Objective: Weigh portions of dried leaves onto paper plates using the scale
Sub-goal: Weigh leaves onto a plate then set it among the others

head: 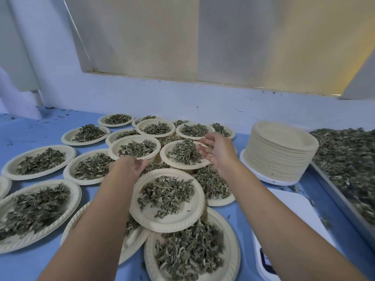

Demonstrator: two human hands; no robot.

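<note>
The left hand (129, 168) is hovering, fingers (142, 163) loose and empty, by the far-left rim of the leaf-filled paper plate (176, 225) perched on other filled plates (233, 258), the right hand (220, 148) hanging open beyond; light and bendy, it is likely needing level support under opposite rims.

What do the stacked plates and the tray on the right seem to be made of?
The stack of empty plates: probably moulded paper pulp, matte beige, thin edges tightly layered. The tray under the loose leaves: likely metal, dull grey, thin raised rim; plastic cannot be excluded.
</note>
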